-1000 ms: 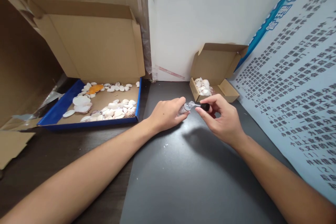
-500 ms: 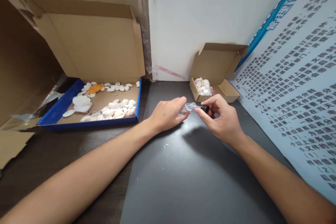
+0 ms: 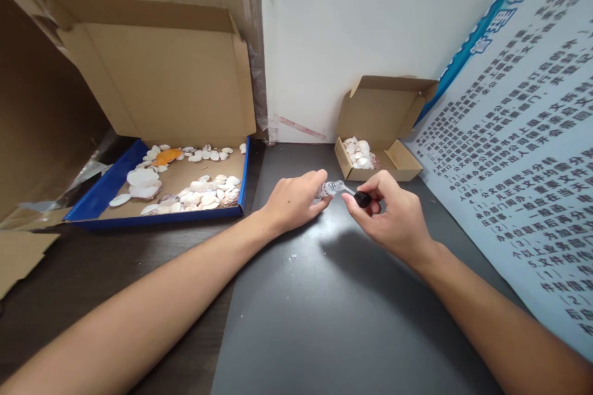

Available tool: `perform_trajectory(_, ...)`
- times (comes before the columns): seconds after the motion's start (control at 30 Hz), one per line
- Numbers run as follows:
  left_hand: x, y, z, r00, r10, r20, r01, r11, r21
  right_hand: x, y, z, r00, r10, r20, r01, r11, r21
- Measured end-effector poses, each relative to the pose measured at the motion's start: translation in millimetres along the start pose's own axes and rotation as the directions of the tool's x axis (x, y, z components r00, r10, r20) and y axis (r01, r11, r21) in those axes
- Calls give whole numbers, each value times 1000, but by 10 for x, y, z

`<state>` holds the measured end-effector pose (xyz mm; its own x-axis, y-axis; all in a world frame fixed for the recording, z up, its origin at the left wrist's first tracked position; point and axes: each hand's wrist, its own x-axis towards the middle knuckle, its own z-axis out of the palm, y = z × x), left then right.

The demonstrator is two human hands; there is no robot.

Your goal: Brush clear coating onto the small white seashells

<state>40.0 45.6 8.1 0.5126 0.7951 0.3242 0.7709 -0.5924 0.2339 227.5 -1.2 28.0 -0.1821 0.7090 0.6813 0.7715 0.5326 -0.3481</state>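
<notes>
My left hand (image 3: 299, 200) is closed around a small clear bottle (image 3: 330, 189), tilted with its mouth toward the right. Between the thumb and fingers of my right hand (image 3: 389, 207) is a black cap (image 3: 362, 199) with a thin pale stem (image 3: 349, 191). The stem points left to the bottle's mouth; whether its tip is inside, I cannot tell. Both hands are above the grey mat (image 3: 296, 321), and my left palm hides part of the bottle.
To the left, an open blue-edged cardboard box (image 3: 157, 221) holds white shells and an orange one (image 3: 167, 156). A smaller open carton (image 3: 407, 168) with shells (image 3: 359, 153) stands behind my right hand. A printed sheet (image 3: 532, 154) rises along the right side.
My right hand has turned the black cap, so its end now faces me more and the pale stem shows. The left hand with the bottle has barely shifted.
</notes>
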Motion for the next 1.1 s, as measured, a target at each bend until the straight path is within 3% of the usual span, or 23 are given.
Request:
perform_trajectory(0.37,-1,-9,5,1000,6,-29,-6,1000,5,0,-5,-7,999,-28,-30,28,999,-16)
perform_trajectory(1.1,-15,-14,-10,1000,-3,-12,-1,955,-297,-34,46,36,998,-14,-56,17,999,40)
